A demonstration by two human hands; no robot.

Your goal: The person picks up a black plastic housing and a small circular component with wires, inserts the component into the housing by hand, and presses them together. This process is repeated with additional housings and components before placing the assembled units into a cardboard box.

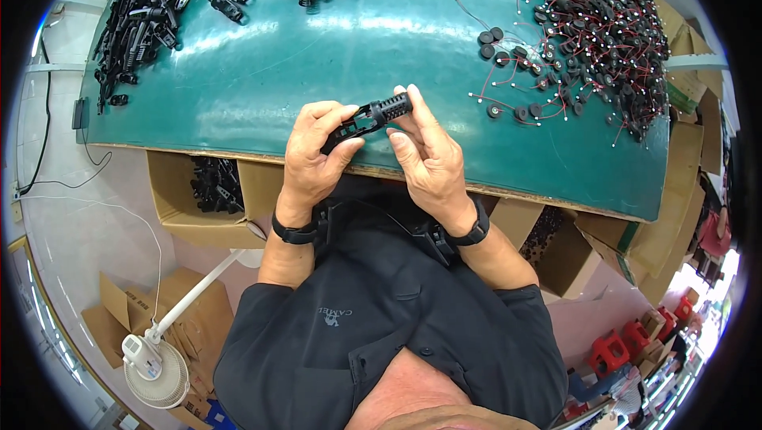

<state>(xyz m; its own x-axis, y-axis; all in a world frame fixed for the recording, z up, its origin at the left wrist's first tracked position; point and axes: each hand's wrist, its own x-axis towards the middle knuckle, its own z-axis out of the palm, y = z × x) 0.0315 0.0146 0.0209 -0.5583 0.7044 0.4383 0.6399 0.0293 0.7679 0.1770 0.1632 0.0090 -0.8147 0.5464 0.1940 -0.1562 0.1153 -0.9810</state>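
Over the near edge of the green table, a black plastic housing (373, 117) with a ribbed, slotted end and an open hollow body is held tilted, its ribbed end up to the right. My left hand (315, 148) is closed on the hollow lower end, thumb in front and fingers behind. My right hand (432, 156) is at the ribbed end, with the fingertips behind and against its tip. The right thumb is a little below the ribs. Whatever lies inside the housing is too small to make out.
Similar black housings (147, 25) are heaped at the far left and along the back of the table (262, 73). At the right lies a large pile of round black buzzer-like parts with red wires (595, 41). Open cardboard boxes (178, 192) sit under the front edge; a white fan (156, 378) stands lower left.
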